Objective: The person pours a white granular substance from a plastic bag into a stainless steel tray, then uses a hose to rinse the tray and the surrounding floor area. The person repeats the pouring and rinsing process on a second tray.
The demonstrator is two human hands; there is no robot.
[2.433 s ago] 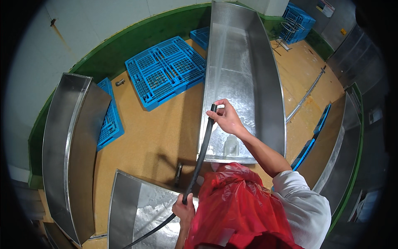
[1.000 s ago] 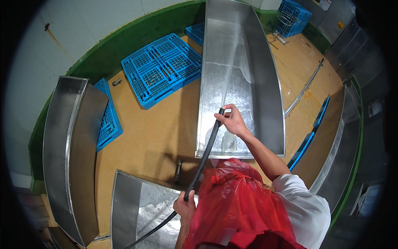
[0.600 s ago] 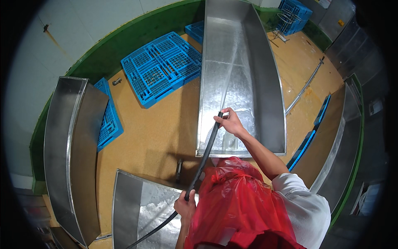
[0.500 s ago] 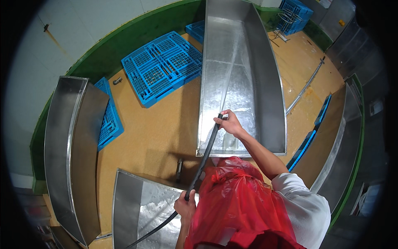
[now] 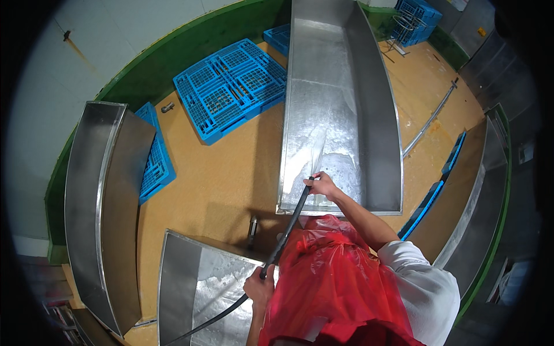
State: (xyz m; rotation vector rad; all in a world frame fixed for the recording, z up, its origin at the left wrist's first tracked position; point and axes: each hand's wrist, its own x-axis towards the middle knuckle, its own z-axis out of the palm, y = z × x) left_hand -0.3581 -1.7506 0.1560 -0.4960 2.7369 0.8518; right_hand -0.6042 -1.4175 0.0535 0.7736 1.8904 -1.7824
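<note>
A black hose (image 5: 287,230) runs up from the lower left through both my hands. My right hand (image 5: 322,185) is closed round its mouth, over the near end of a long stainless steel trough (image 5: 323,63). Water (image 5: 318,144) fans out from the mouth onto the trough's wet floor. Lower down, beside the red plastic apron (image 5: 340,271) I wear, my left hand (image 5: 259,285) grips the hose. Under that hand lies a second steel trough (image 5: 179,277), also wet inside.
Blue plastic pallets (image 5: 231,86) lie on the tan floor left of the long trough. Another steel trough (image 5: 83,202) stands at far left, one more (image 5: 470,230) at right. A metal pole (image 5: 433,118) and a wire stand (image 5: 404,29) are right of the long trough.
My right hand has drawn the hose mouth back toward me. The long narrow jet down the trough is now a short, spread spray near its close end. My left hand stays about where it was.
</note>
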